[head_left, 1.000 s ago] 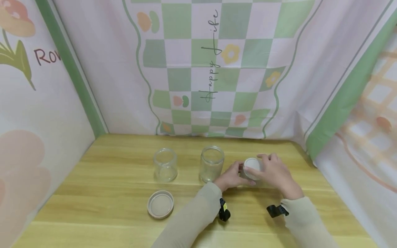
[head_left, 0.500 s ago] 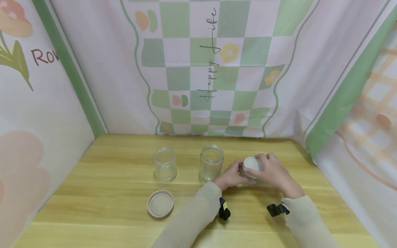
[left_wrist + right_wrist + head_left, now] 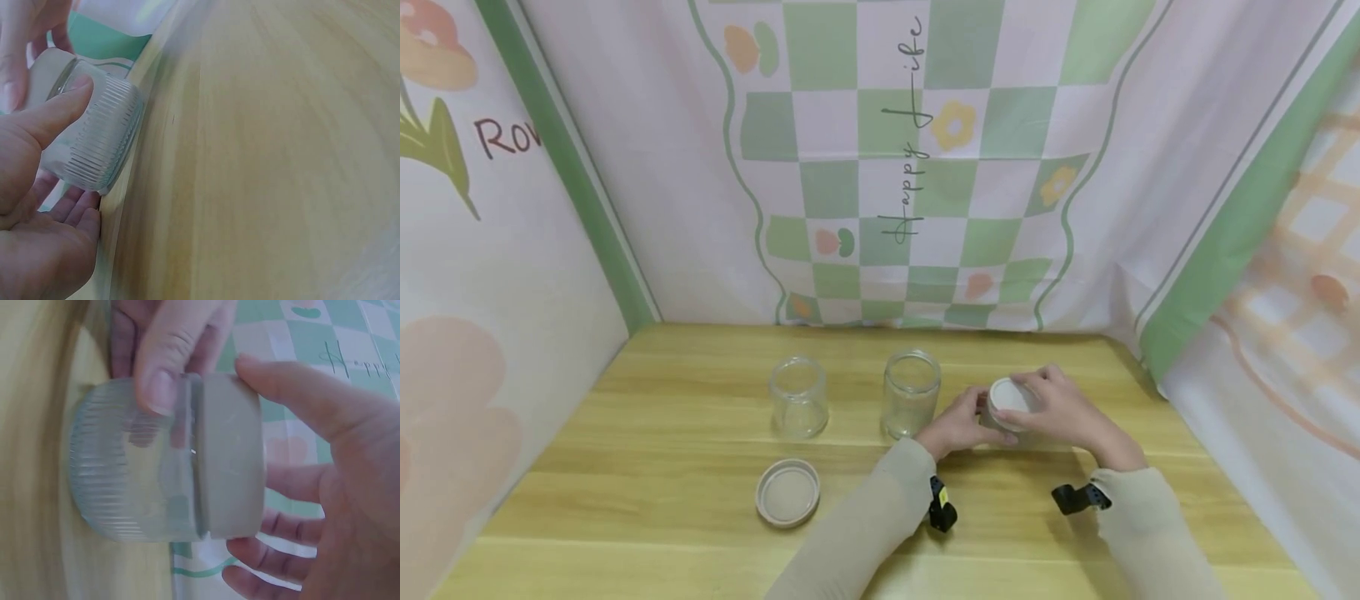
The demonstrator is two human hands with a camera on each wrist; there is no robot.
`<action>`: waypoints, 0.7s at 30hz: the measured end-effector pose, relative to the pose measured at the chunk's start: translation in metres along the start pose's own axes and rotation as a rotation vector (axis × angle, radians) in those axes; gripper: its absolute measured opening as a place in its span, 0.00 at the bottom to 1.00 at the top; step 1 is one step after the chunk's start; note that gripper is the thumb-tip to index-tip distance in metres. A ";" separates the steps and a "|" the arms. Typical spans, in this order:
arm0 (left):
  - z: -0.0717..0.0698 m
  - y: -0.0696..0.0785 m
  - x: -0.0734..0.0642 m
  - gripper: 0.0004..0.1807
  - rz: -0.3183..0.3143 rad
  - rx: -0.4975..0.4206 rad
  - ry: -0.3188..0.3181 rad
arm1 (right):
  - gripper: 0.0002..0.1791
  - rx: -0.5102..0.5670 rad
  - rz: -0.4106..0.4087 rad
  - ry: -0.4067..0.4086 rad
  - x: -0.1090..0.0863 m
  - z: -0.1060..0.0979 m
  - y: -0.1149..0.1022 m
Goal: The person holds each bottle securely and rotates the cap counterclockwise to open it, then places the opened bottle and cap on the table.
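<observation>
A ribbed glass jar (image 3: pixel 128 472) with a pale beige lid (image 3: pixel 231 456) on its mouth stands at the right of the table. My left hand (image 3: pixel 961 425) holds the glass body, its thumb pressed on the side in the left wrist view. Around the lid's rim, the thumb and fingers of my right hand (image 3: pixel 1063 408) grip from above. In the head view the hands cover most of this jar. Left of them stand two lidless glass jars, a taller one (image 3: pixel 912 408) and a shorter one (image 3: pixel 800 408).
Another beige lid (image 3: pixel 787 494) lies with its inside up on the wooden table (image 3: pixel 625 467), in front of the shorter jar. A checkered fabric backdrop (image 3: pixel 887 192) rises behind the table, with printed cloth on both sides.
My right wrist and forearm have swung slightly to the right while the fingers stay at the lid. The left hand and the other jars hold their places.
</observation>
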State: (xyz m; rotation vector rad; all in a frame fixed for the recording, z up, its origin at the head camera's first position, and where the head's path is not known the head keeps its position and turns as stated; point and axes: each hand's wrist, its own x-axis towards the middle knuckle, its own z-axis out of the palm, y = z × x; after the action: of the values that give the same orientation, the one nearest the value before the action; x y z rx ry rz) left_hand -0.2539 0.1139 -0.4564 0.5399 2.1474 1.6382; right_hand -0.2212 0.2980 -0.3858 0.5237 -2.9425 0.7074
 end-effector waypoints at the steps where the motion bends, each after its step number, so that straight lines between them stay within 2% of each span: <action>1: 0.000 0.000 0.000 0.44 0.002 -0.001 -0.001 | 0.42 0.014 -0.005 -0.012 0.001 -0.001 0.002; 8: 0.000 -0.002 0.003 0.43 -0.004 -0.008 -0.014 | 0.42 0.073 -0.085 -0.114 0.007 -0.011 0.013; 15: 0.000 -0.003 0.002 0.43 -0.007 0.000 -0.014 | 0.42 0.179 -0.082 -0.219 0.008 -0.022 0.017; 21: 0.000 -0.003 0.002 0.44 -0.007 -0.003 -0.007 | 0.40 0.247 -0.124 -0.253 0.006 -0.025 0.020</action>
State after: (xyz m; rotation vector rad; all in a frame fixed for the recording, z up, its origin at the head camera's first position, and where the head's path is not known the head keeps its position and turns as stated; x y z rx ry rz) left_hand -0.2558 0.1143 -0.4600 0.5361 2.1392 1.6323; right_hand -0.2343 0.3236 -0.3710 0.8678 -3.0288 1.0697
